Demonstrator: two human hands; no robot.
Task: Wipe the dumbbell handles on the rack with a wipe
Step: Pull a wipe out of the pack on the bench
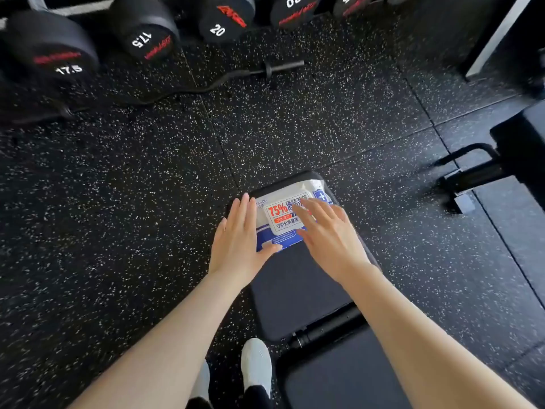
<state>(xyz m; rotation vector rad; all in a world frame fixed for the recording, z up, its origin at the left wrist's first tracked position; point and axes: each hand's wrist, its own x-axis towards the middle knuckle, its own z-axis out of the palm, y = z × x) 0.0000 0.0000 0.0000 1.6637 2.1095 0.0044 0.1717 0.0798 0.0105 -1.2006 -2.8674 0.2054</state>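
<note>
A white and blue pack of wipes (284, 215) marked "75%" lies on the far end of a black padded bench (298, 290). My left hand (240, 242) rests flat on the pack's left side with straight fingers, its thumb on the near edge. My right hand (327, 234) is spread over the pack's right part, fingers straight, slightly blurred. Black dumbbells (147, 31) marked 17.5 and 20 sit in a row along the top of the view; their handles are hidden.
The floor (118, 187) is black speckled rubber tile. A curl bar (265, 70) lies on the floor under the dumbbells. Another bench with a metal frame (477, 169) stands at the right. My white shoe (256, 364) is beside the bench.
</note>
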